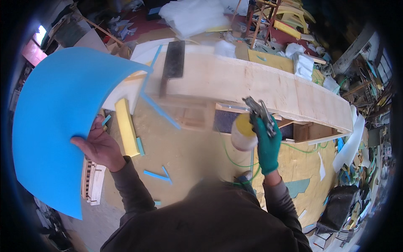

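Observation:
My bare left hand (100, 144) pinches the edge of a large, curved blue foam sheet (54, 122), thumb on its face and fingers behind. In a green glove, my right hand (268, 147) is wrapped round a metal spray gun (261, 110). A whitish cup with a yellow top (243, 133) hangs at the gun's side. Beyond both hands lies a long wooden frame (252, 77) with a pale plywood face and open compartments along its near side. The sheet hides what lies behind it at the left.
A yellow foam strip (126, 128) and blue foam offcuts (158, 175) lie near my left forearm. A dark board (174, 59) rests on the wooden frame. A green hose (228, 153) trails below the gun. White wrapping (193, 17) and scraps lie beyond; a black container (339, 206) stands right.

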Demonstrator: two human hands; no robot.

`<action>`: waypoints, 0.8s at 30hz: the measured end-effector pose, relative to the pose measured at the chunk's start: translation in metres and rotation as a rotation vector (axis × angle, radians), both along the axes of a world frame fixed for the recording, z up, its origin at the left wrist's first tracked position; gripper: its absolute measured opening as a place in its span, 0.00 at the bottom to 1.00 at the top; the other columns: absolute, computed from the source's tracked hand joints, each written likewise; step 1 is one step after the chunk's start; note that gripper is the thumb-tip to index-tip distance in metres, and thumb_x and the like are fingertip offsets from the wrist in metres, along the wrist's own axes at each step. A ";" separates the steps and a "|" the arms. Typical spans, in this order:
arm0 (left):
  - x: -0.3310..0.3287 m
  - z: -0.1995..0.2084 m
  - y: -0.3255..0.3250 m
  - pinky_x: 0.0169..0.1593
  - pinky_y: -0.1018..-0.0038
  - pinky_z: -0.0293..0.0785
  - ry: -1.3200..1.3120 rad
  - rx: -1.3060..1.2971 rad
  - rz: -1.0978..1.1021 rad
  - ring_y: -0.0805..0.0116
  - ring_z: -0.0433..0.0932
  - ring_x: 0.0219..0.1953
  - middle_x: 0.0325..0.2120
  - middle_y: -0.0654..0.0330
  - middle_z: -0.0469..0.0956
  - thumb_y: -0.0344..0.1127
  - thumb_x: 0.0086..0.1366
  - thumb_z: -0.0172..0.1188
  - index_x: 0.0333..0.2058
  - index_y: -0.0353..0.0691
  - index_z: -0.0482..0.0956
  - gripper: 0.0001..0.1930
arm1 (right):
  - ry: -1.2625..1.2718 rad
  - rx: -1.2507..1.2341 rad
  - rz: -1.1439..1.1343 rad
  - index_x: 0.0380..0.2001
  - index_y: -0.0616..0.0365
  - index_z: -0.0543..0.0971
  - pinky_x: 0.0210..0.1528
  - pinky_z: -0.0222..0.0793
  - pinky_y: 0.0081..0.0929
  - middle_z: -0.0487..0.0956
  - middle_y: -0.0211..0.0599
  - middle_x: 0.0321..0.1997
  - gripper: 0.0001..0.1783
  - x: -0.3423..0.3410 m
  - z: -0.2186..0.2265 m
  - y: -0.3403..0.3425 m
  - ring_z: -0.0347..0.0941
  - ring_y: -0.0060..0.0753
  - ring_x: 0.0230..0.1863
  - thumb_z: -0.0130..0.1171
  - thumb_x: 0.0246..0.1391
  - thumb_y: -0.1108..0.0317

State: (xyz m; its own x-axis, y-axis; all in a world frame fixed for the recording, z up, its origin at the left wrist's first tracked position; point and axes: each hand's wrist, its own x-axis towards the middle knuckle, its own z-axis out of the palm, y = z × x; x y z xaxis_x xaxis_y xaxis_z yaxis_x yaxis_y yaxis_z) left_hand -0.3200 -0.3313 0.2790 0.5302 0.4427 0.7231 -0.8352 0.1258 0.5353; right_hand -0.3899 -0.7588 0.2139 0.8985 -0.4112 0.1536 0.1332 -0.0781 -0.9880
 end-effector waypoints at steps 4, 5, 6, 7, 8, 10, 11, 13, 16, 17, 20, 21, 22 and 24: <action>-0.006 0.010 0.002 0.56 0.61 0.81 -0.017 -0.046 0.054 0.55 0.87 0.48 0.46 0.46 0.88 0.62 0.83 0.43 0.60 0.32 0.77 0.34 | -0.183 0.144 0.058 0.60 0.65 0.80 0.53 0.79 0.26 0.86 0.36 0.54 0.17 0.081 -0.013 0.048 0.82 0.24 0.54 0.60 0.75 0.67; -0.008 0.013 0.002 0.56 0.61 0.81 -0.035 -0.056 0.038 0.55 0.87 0.48 0.46 0.45 0.88 0.62 0.83 0.44 0.60 0.32 0.77 0.34 | -0.263 -0.028 0.029 0.61 0.64 0.79 0.53 0.77 0.25 0.86 0.35 0.54 0.19 0.109 -0.016 0.063 0.81 0.24 0.52 0.62 0.74 0.66; -0.010 0.016 0.002 0.56 0.61 0.81 -0.030 -0.081 0.046 0.55 0.87 0.48 0.46 0.45 0.88 0.62 0.83 0.45 0.60 0.32 0.77 0.34 | -0.334 -0.137 0.024 0.62 0.63 0.79 0.53 0.76 0.25 0.85 0.35 0.53 0.20 0.131 -0.019 0.078 0.80 0.23 0.51 0.63 0.73 0.65; -0.012 0.020 0.003 0.54 0.61 0.82 -0.062 -0.043 0.039 0.54 0.87 0.47 0.49 0.46 0.86 0.61 0.83 0.44 0.63 0.33 0.74 0.33 | -0.313 -0.126 0.011 0.63 0.61 0.78 0.53 0.75 0.25 0.85 0.34 0.52 0.22 0.153 -0.022 0.093 0.79 0.23 0.49 0.64 0.72 0.64; -0.014 0.024 0.005 0.53 0.60 0.82 -0.072 -0.018 0.058 0.54 0.87 0.46 0.51 0.46 0.85 0.61 0.83 0.44 0.66 0.34 0.71 0.33 | -0.330 -0.058 0.025 0.64 0.60 0.77 0.53 0.74 0.25 0.84 0.33 0.52 0.23 0.173 -0.026 0.108 0.77 0.23 0.48 0.65 0.72 0.63; -0.021 0.031 0.006 0.53 0.60 0.82 -0.106 -0.011 0.050 0.54 0.87 0.46 0.52 0.46 0.85 0.61 0.83 0.45 0.68 0.35 0.69 0.33 | -0.301 -0.004 -0.031 0.65 0.59 0.76 0.53 0.74 0.27 0.84 0.33 0.51 0.25 0.212 -0.033 0.137 0.77 0.25 0.48 0.66 0.71 0.62; -0.025 0.033 0.005 0.55 0.60 0.82 -0.133 -0.028 0.022 0.55 0.87 0.47 0.50 0.46 0.86 0.61 0.82 0.47 0.67 0.35 0.70 0.33 | -0.289 0.025 -0.054 0.66 0.59 0.76 0.53 0.74 0.28 0.84 0.34 0.51 0.25 0.227 -0.038 0.148 0.77 0.26 0.48 0.66 0.70 0.62; -0.032 0.038 0.002 0.59 0.61 0.81 -0.161 -0.041 -0.046 0.55 0.87 0.49 0.50 0.46 0.86 0.61 0.82 0.48 0.67 0.35 0.70 0.34 | -0.352 -0.013 -0.037 0.68 0.59 0.74 0.54 0.75 0.30 0.83 0.35 0.51 0.28 0.248 -0.047 0.161 0.77 0.28 0.49 0.66 0.70 0.62; -0.039 0.045 -0.009 0.64 0.59 0.78 -0.138 -0.090 -0.066 0.52 0.84 0.55 0.55 0.47 0.83 0.61 0.81 0.49 0.71 0.37 0.66 0.35 | -0.378 -0.163 -0.063 0.71 0.59 0.70 0.55 0.76 0.33 0.83 0.39 0.54 0.33 0.262 -0.056 0.166 0.79 0.32 0.51 0.68 0.68 0.63; -0.041 0.047 -0.016 0.67 0.58 0.76 -0.124 -0.147 0.000 0.51 0.82 0.58 0.58 0.47 0.81 0.61 0.81 0.50 0.72 0.37 0.65 0.35 | -0.357 -0.232 -0.080 0.72 0.60 0.68 0.56 0.76 0.34 0.83 0.40 0.55 0.35 0.261 -0.058 0.164 0.79 0.34 0.52 0.69 0.67 0.64; -0.034 0.061 -0.029 0.74 0.51 0.67 -0.160 -0.214 0.159 0.48 0.75 0.67 0.66 0.47 0.75 0.60 0.80 0.52 0.75 0.39 0.61 0.37 | -0.250 -0.203 0.063 0.74 0.61 0.65 0.59 0.76 0.35 0.82 0.44 0.60 0.41 0.254 -0.057 0.154 0.80 0.38 0.56 0.72 0.64 0.66; -0.031 0.068 -0.034 0.76 0.48 0.64 -0.180 -0.228 0.207 0.46 0.73 0.70 0.69 0.47 0.73 0.60 0.80 0.52 0.76 0.40 0.61 0.38 | -0.310 -0.260 0.070 0.76 0.62 0.63 0.62 0.76 0.36 0.81 0.45 0.63 0.45 0.252 -0.055 0.150 0.80 0.38 0.59 0.73 0.62 0.67; -0.029 0.076 -0.038 0.77 0.46 0.61 -0.183 -0.209 0.218 0.46 0.71 0.71 0.70 0.48 0.71 0.60 0.80 0.53 0.76 0.41 0.61 0.38 | -0.239 -0.224 0.119 0.76 0.62 0.62 0.64 0.75 0.36 0.80 0.47 0.65 0.46 0.250 -0.052 0.149 0.79 0.40 0.62 0.74 0.61 0.66; -0.024 0.091 -0.048 0.79 0.42 0.56 -0.200 -0.204 0.246 0.45 0.68 0.74 0.72 0.49 0.69 0.60 0.79 0.54 0.76 0.41 0.61 0.38 | -0.198 -0.189 0.175 0.77 0.64 0.61 0.68 0.72 0.37 0.77 0.51 0.69 0.48 0.246 -0.046 0.144 0.76 0.43 0.67 0.75 0.60 0.64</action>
